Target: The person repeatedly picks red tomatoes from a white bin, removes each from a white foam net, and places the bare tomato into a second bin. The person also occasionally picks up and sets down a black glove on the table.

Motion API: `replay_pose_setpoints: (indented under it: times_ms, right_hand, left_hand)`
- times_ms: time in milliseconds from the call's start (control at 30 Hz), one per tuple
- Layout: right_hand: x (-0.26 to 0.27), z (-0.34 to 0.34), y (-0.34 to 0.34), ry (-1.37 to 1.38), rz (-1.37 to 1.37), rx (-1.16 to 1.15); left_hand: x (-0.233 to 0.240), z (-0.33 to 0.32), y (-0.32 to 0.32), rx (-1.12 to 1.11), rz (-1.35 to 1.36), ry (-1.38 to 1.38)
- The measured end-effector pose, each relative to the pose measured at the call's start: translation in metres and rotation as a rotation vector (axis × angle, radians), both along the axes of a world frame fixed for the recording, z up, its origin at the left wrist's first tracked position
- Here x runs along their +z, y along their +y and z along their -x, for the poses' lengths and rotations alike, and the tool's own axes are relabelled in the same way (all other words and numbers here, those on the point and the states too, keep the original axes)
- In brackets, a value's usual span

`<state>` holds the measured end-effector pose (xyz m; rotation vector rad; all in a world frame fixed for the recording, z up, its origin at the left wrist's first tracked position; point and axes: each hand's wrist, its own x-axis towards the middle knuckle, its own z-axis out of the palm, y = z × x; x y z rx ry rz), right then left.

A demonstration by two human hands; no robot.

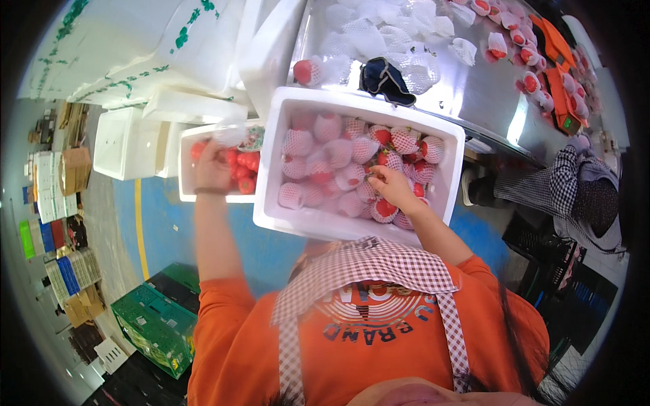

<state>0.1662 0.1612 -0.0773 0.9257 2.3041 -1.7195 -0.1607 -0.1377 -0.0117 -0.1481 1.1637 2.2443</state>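
A large white foam box (pixel 358 232) stands before me, full of tomatoes in white foam net sleeves (pixel 350 176). My right hand (pixel 393 189) is over its right half, fingertips together at a small green stem or leaf by the netted tomatoes; whether it grips this is unclear. At the left, my left hand (pixel 212 170), blurred, is over a smaller white foam box (pixel 187 175) that holds bare red tomatoes (pixel 247 165). A pale net sleeve (pixel 231 133) is at its fingertips, blurred too, so the hold cannot be made out.
A metal table (pixel 487 86) beyond the box bears loose foam nets (pixel 376 38), a dark cloth item (pixel 386 81), netted tomatoes and orange scales (pixel 561 99). White foam boxes (pixel 119 144) stand at the left, green crates (pixel 152 325) lower left. A person (pixel 563 190) is at the right.
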Motion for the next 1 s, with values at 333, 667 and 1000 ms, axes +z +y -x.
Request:
replay_pose_setpoints:
  times_ms: [333,667,1000]
  right_hand:
    - [0.001,-0.029,0.002,0.060,-0.619,0.520]
    - [-0.011,-0.012,0.097,0.195,-1.085,0.036]
    - [0.004,0.009,0.108,0.050,-1.199,0.506]
  left_hand:
    - [0.115,-0.009,0.197,-0.658,0.562,1.195]
    - [0.118,-0.033,0.211,-1.099,0.849,1.718]
    - [0.036,-0.136,0.161,-1.277,0.638,1.250]
